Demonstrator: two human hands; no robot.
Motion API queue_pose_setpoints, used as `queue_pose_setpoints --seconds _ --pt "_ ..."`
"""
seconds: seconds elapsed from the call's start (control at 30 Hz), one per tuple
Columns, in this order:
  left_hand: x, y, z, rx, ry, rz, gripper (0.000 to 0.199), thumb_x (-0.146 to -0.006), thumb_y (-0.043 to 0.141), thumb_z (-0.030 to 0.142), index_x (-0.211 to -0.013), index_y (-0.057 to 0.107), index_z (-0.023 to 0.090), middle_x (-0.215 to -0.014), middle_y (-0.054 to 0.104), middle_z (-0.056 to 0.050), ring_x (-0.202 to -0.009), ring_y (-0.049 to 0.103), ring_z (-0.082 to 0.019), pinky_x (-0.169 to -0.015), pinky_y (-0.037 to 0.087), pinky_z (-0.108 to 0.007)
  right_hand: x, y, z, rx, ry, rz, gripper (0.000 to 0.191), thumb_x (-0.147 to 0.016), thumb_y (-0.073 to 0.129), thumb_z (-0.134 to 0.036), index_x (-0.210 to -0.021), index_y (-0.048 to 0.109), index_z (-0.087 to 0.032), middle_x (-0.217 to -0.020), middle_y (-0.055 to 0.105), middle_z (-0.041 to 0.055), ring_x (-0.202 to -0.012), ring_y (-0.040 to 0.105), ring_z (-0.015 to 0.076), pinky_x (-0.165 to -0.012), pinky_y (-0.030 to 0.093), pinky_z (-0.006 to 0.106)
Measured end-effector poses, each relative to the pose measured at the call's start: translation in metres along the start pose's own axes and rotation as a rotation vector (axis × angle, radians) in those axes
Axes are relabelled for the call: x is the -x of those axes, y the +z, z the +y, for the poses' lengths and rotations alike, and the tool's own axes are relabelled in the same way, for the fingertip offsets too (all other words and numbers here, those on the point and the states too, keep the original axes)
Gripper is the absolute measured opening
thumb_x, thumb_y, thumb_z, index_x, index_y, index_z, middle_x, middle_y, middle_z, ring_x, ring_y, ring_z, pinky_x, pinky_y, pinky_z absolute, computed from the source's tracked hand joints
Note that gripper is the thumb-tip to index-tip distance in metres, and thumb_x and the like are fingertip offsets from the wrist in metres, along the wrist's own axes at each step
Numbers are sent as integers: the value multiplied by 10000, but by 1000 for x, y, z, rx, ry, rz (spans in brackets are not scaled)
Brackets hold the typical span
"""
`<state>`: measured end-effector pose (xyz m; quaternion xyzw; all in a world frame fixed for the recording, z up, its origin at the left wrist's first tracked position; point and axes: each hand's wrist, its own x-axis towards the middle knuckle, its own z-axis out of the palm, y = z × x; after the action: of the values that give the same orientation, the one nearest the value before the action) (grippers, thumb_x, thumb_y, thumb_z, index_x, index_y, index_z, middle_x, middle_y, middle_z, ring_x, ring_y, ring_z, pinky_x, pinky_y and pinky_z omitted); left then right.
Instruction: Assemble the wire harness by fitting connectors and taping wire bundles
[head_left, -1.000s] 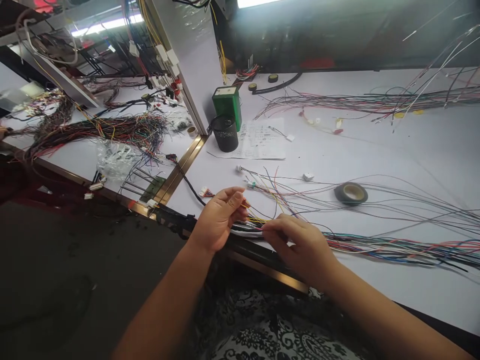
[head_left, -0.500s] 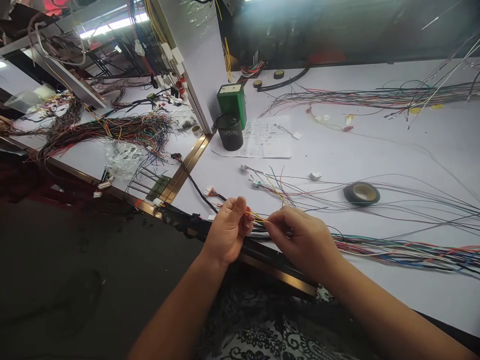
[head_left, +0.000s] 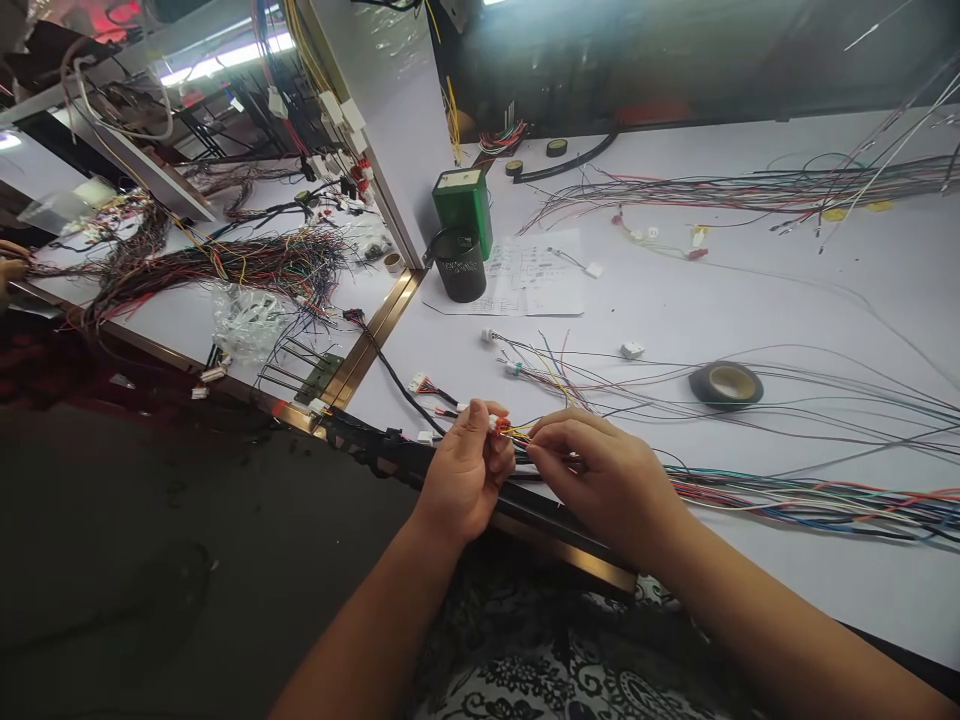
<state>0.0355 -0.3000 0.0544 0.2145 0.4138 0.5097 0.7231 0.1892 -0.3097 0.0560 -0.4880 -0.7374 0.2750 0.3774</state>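
Note:
My left hand point(head_left: 466, 470) is closed around a small white and orange-red wire connector point(head_left: 499, 426), its thumb on top. Yellow and other thin wires run from the connector toward my right hand point(head_left: 592, 460). The right thumb and forefinger pinch a thin wire point(head_left: 523, 438) close to the connector's face; its tip is too small to make out. Just left of the left hand lie a white connector on dark leads point(head_left: 418, 383) and another white connector point(head_left: 426, 438). A long bundle of coloured wires point(head_left: 787, 505) passes beneath and right of the right hand.
A roll of black tape point(head_left: 725, 386) lies right of centre. Behind are a black mesh cup point(head_left: 460, 268), a green box point(head_left: 472, 200) and a printed sheet point(head_left: 536, 285). More wires point(head_left: 705, 190) stretch along the back. A metal-edged divider point(head_left: 379, 325) borders the left bench; another person's hand point(head_left: 11, 265) shows far left.
My left hand has turned slightly and shifted right, so the connector shows more clearly. The right hand stays close, still pinching. Another person's hand has come into view at the far left.

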Motion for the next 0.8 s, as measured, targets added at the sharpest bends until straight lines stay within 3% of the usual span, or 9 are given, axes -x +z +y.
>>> queue_pose_setpoints --seconds 0.27,0.47,0.63,0.8 --pt "0 1 -7 -125 94 60 326 -838 575 506 -825 552 181 -549 353 71 -460 312 -39 -456 274 -153 0 -4 -1 39 41 -58 127 -869 522 -216 -762 588 -201 -796 633 19 -696 566 137 -616 441 266" --pt "1 -3 -10 -354 285 134 296 -836 592 474 -817 553 181 -659 470 42 -555 406 -47 -531 346 -157 0 -4 -3 26 70 -39 98 -870 539 -237 -811 612 -209 -784 641 5 -710 583 137 -645 439 274" --pt "5 -1 -17 -337 212 43 282 -851 553 493 -848 510 214 -578 395 72 -443 331 -49 -432 295 -172 2 0 -2 -54 187 -82 74 -841 565 -226 -793 622 -225 -745 659 -17 -688 595 132 -620 439 265" --pt "9 1 -26 -355 245 63 248 -848 567 464 -840 541 218 -737 517 33 -596 486 -76 -544 424 -185 6 5 1 -133 264 -103 94 -859 548 -270 -808 609 -219 -750 666 -6 -665 603 134 -616 444 277"
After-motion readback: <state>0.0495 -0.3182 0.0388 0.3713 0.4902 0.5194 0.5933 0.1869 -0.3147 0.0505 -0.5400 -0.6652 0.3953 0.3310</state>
